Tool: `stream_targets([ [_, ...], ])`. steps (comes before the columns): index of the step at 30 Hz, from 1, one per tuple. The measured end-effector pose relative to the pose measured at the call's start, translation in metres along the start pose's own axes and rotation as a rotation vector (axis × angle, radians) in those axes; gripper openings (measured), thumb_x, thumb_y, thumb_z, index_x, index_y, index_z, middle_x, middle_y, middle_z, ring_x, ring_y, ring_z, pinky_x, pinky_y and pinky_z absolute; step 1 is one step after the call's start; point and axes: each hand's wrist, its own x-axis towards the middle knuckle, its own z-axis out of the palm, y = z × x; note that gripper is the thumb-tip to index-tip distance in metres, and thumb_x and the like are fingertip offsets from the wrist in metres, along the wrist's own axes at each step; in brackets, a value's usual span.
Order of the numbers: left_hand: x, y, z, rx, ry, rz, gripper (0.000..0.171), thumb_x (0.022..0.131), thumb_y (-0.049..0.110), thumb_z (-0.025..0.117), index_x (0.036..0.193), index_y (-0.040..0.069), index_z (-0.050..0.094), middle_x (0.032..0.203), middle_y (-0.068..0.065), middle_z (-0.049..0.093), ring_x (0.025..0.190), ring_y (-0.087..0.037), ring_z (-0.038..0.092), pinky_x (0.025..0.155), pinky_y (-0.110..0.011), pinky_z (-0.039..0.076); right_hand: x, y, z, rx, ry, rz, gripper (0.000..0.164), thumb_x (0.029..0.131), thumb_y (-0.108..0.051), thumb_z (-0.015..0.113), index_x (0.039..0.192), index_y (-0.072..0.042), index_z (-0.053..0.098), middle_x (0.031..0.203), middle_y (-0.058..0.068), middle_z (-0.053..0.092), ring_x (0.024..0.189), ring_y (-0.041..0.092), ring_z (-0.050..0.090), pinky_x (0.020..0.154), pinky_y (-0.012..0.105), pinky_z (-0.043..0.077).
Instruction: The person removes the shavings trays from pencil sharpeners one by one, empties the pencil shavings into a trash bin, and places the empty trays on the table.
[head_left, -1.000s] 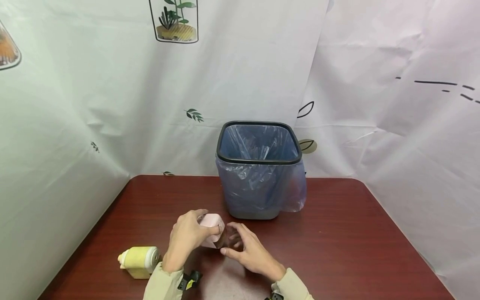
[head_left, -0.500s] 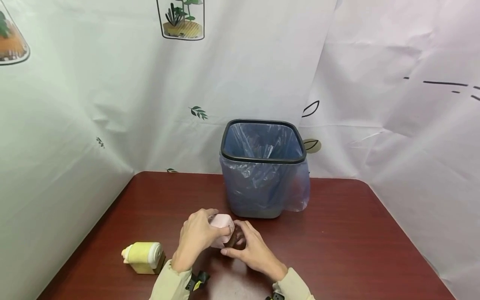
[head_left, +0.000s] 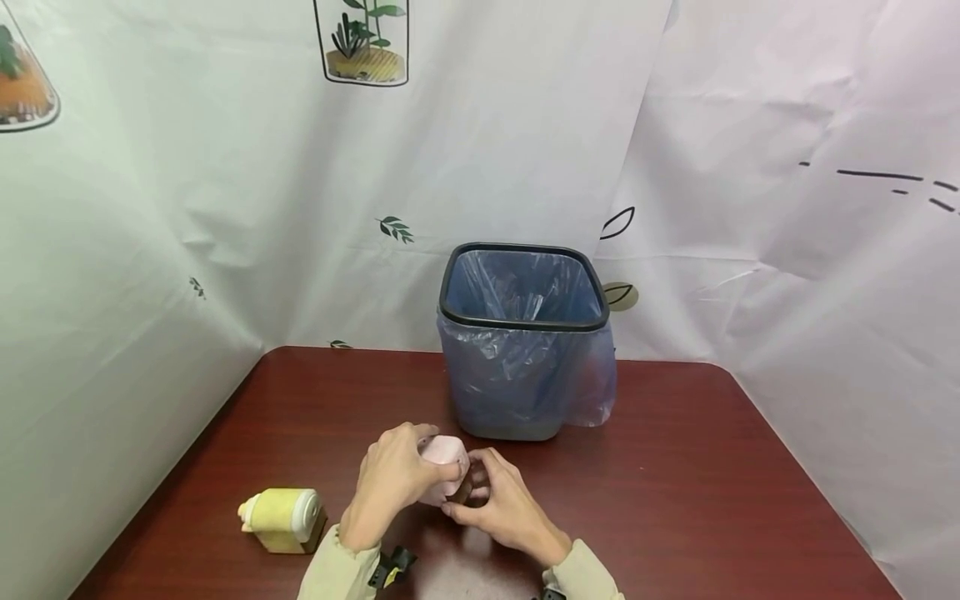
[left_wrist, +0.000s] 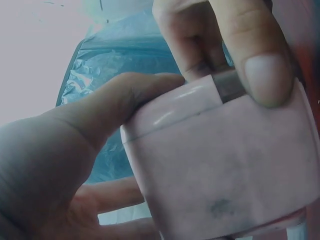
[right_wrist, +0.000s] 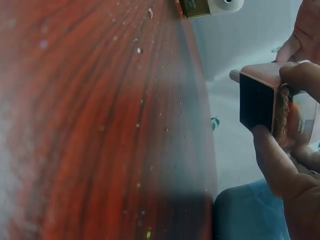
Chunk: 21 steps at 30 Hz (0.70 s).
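Between my two hands is a small pink pencil sharpener [head_left: 446, 450], held over the table in front of the bin. My left hand [head_left: 395, 473] grips its pink body from the left, thumb over the near side. With my right hand [head_left: 506, 507] I pinch its right end, fingers and thumb on opposite sides. In the right wrist view a clear shavings drawer [right_wrist: 306, 120] shows at that end, with brown shavings [right_wrist: 283, 116] beside the sharpener's dark base [right_wrist: 256, 102]. The left wrist view has the scuffed pink casing [left_wrist: 225, 160] close up.
A yellow pencil sharpener [head_left: 281, 520] lies on the dark red table [head_left: 675, 500] left of my left forearm. Behind my hands stands a blue-grey bin [head_left: 497, 387] with a black rim and a clear liner hanging over it. Tiny crumbs [right_wrist: 139, 50] dot the tabletop.
Both hands stay around the pink sharpener. My right fingers and thumb have come in from a gap to its right end, and the head view has shifted slightly.
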Motion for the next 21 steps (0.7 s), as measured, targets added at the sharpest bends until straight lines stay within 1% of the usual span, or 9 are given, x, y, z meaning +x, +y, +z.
stream_targets([
  [1,0.000,0.000,0.000,-0.007,-0.005,0.001,0.056,0.056,0.043,0.077,0.103,0.015,0.069,0.088,-0.003,0.064,0.064,-0.015,0.052,0.051,-0.030,0.038,0.000,-0.002,-0.001,0.009,-0.001,-0.005,0.045,0.073,-0.007,0.076,0.109,-0.001,0.049,0.098,0.009,0.056,0.082,0.019,0.064,0.071,0.030,0.053],
  [2,0.000,0.000,0.000,-0.013,-0.011,0.002,0.056,0.056,0.043,0.078,0.103,0.015,0.068,0.088,-0.003,0.064,0.064,-0.015,0.052,0.051,-0.030,0.037,0.000,0.002,-0.001,0.017,-0.002,-0.007,0.046,0.073,-0.009,0.076,0.109,-0.002,0.048,0.096,0.008,0.057,0.081,0.017,0.064,0.071,0.028,0.053],
  [5,0.001,0.000,0.001,-0.030,-0.027,-0.007,0.056,0.055,0.041,0.079,0.103,0.014,0.068,0.088,-0.003,0.065,0.064,-0.015,0.052,0.051,-0.029,0.037,0.001,0.018,0.000,0.040,-0.015,-0.018,0.048,0.073,-0.015,0.077,0.110,-0.003,0.047,0.095,0.007,0.058,0.080,0.012,0.065,0.071,0.025,0.053],
  [8,0.001,-0.001,0.002,-0.036,-0.029,-0.018,0.056,0.055,0.040,0.080,0.103,0.014,0.069,0.088,-0.003,0.065,0.063,-0.015,0.052,0.049,-0.029,0.037,0.002,0.035,0.003,0.043,-0.021,-0.020,0.050,0.073,-0.024,0.078,0.111,-0.007,0.048,0.098,0.004,0.058,0.083,0.009,0.065,0.070,0.022,0.052],
  [10,0.000,-0.001,0.002,-0.037,-0.031,-0.020,0.056,0.054,0.039,0.080,0.103,0.013,0.069,0.088,-0.003,0.065,0.063,-0.015,0.052,0.049,-0.029,0.037,0.002,0.035,0.002,0.043,-0.025,-0.025,0.050,0.073,-0.024,0.077,0.111,-0.007,0.049,0.100,0.004,0.058,0.084,0.010,0.065,0.070,0.022,0.052],
  [14,0.000,-0.001,0.002,-0.031,-0.032,-0.004,0.056,0.053,0.037,0.080,0.103,0.013,0.069,0.087,-0.003,0.066,0.063,-0.015,0.052,0.050,-0.029,0.038,0.002,0.037,0.002,0.054,-0.031,-0.039,0.048,0.073,-0.023,0.078,0.108,-0.009,0.049,0.099,0.003,0.059,0.082,0.009,0.066,0.068,0.023,0.053],
  [17,0.000,-0.002,0.001,-0.029,-0.035,0.004,0.055,0.053,0.037,0.079,0.102,0.013,0.069,0.087,-0.003,0.066,0.064,-0.015,0.053,0.051,-0.030,0.039,0.002,0.038,0.003,0.073,-0.041,-0.049,0.046,0.073,-0.021,0.078,0.107,-0.009,0.049,0.094,0.003,0.062,0.079,0.009,0.066,0.067,0.025,0.053],
  [21,-0.001,-0.002,0.001,-0.036,-0.034,-0.002,0.054,0.053,0.036,0.080,0.101,0.014,0.070,0.089,-0.003,0.066,0.065,-0.015,0.053,0.052,-0.030,0.040,0.001,0.038,0.004,0.087,-0.053,-0.045,0.046,0.073,-0.020,0.078,0.107,-0.009,0.049,0.088,0.003,0.064,0.076,0.009,0.067,0.066,0.026,0.054],
])
